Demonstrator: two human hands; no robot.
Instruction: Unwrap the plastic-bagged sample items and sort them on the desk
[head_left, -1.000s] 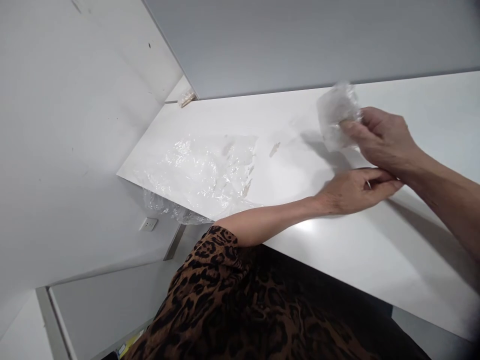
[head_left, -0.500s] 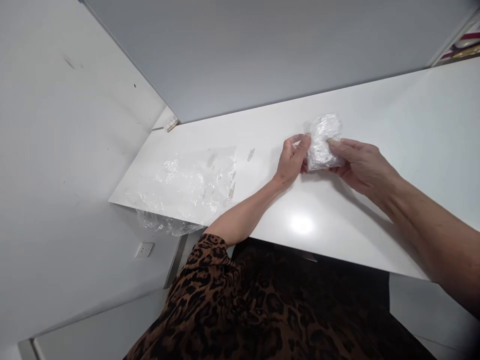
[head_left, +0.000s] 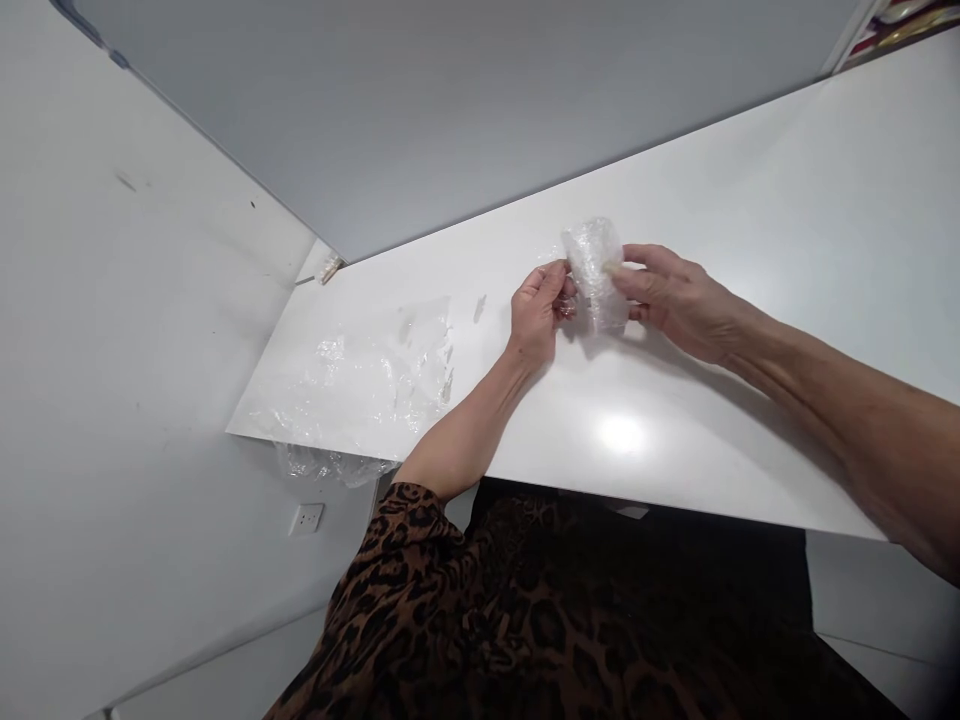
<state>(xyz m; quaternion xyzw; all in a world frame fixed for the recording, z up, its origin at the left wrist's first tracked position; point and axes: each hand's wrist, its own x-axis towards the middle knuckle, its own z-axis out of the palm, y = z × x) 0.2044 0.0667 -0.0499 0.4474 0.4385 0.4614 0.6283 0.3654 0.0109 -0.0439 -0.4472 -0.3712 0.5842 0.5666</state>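
Note:
Above the white table, a small bundle in clear bubble wrap point(head_left: 594, 270) is held between my two hands; what lies inside it is hidden. My left hand point(head_left: 538, 308) pinches the wrap at the bundle's left edge, thumb against fingers. On the other side, my right hand point(head_left: 679, 300) grips the bundle, with the thumb on its near face and the fingers around its right edge. A loose sheet of clear bubble wrap point(head_left: 360, 370) lies on the table left of my left arm, and part of it hangs over the front edge.
The white table point(head_left: 720, 420) runs along a grey panel point(head_left: 465, 110) at the back. A white wall point(head_left: 120, 330) with a socket point(head_left: 306, 519) bounds the left side. A small clear-wrapped item point(head_left: 330, 268) lies in the far left corner. Colourful items point(head_left: 904, 25) show at top right.
Both hands and the bundle have shifted left in the view, which has tilted somewhat. The bundle has turned and now shows a narrower face. The loose sheet stays on the table.

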